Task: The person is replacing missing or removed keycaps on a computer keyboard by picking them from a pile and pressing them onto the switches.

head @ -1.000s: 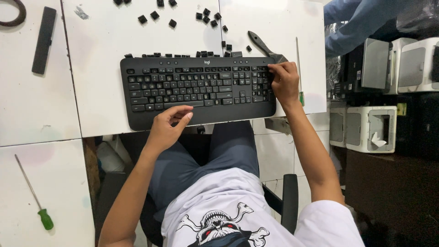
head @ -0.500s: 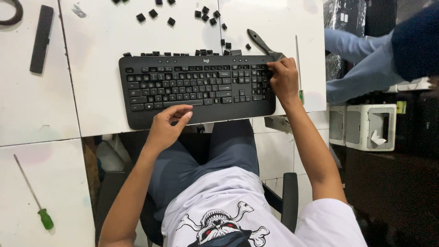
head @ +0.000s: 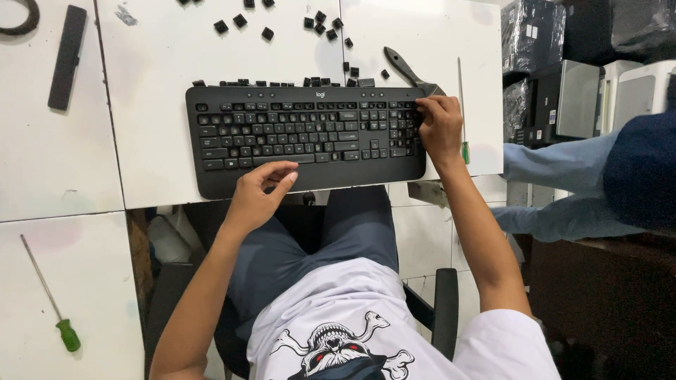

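A black full-size keyboard (head: 303,134) lies on a white table (head: 162,70), its front edge near the table's edge. My left hand (head: 262,186) grips the front palm rest near the middle, thumb on top and fingers curled. At the keyboard's right end, my right hand (head: 438,127) has its fingertips curled on the number-pad keys and its thumb along the side. Several loose black keycaps (head: 320,21) are scattered behind the keyboard, and more line its back edge.
A black-handled brush (head: 405,67) and a thin green-handled screwdriver (head: 461,105) lie by my right hand. Another green screwdriver (head: 49,295) and a long black strip (head: 67,56) lie on the left. Grey machines (head: 577,98) and a person in blue (head: 563,165) are on the right.
The person in blue on the right has shifted lower in view. My hands stay in nearly the same places on the keyboard.
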